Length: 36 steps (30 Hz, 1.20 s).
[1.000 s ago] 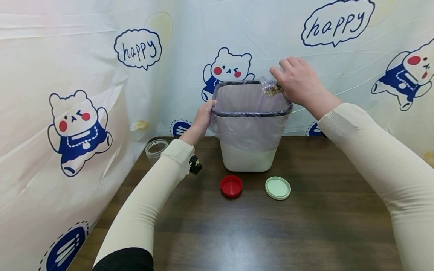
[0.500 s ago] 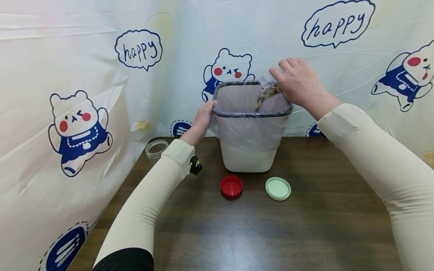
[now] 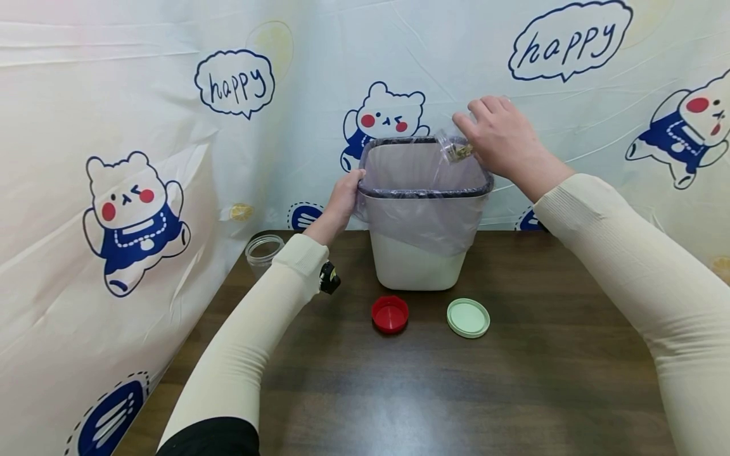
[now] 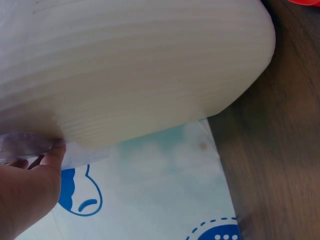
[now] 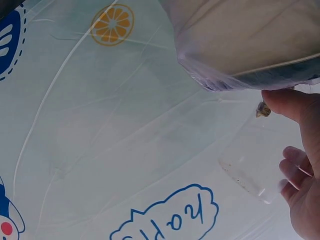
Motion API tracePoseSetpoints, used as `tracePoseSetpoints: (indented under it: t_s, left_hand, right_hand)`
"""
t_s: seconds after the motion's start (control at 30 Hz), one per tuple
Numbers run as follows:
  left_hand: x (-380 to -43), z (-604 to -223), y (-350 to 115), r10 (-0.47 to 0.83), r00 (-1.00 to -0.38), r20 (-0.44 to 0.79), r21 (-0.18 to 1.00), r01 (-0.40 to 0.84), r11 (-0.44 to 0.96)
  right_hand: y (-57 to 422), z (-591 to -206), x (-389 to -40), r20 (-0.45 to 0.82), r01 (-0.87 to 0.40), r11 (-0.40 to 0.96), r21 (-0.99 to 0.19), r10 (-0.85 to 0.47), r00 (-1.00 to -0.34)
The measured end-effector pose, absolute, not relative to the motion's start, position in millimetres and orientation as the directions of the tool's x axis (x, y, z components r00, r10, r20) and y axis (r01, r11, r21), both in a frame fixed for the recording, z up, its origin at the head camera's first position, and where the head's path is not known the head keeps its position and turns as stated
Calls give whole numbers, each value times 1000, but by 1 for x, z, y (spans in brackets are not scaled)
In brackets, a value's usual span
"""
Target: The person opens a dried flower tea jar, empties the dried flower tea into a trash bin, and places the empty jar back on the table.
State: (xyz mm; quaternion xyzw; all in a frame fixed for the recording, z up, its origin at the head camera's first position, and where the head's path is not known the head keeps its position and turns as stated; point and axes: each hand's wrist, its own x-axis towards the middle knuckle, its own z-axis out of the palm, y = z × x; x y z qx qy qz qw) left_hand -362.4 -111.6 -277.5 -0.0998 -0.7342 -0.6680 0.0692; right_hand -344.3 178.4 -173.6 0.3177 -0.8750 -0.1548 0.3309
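Note:
A pale waste bin (image 3: 419, 269) stands on the table, lined with a translucent bag (image 3: 422, 221) folded over its dark rim. My left hand (image 3: 342, 197) grips the bin's left rim through the bag; in the left wrist view its fingers (image 4: 52, 157) pinch the plastic. Over the bin's right side, my right hand (image 3: 503, 136) holds a clear jar (image 3: 447, 148) tilted, mouth toward the bin. A small clump of dried brownish-green bits (image 5: 263, 109) sits near the jar's mouth, and specks cling to its clear wall. The bin's bottom is hidden.
On the wooden table (image 3: 445, 392), a red lid (image 3: 390, 315) and a pale green lid (image 3: 468, 318) lie in front of the bin. Another clear jar (image 3: 263, 252) stands at the back left, partly behind my left sleeve. A printed curtain (image 3: 319, 76) hangs close behind.
Half a second ago a stream of dried bits fell from the tilted jar into the bin; now just a small clump shows in it. Both hands have stayed nearly still.

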Motion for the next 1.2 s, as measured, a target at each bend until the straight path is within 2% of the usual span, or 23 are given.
tracePoseSetpoints:
  t_s: [0.53,1.2]
  left_hand:
    - [-360,-277,-111,56,-969,240,966,244,85]
    - [-360,-277,-111,55,-972,228,969,232,85]
  right_hand:
    - [175,-172,-341,461,-455,748,483,-659,-595]
    - [174,-170,-342,457,-456,712,534,-697,-553]
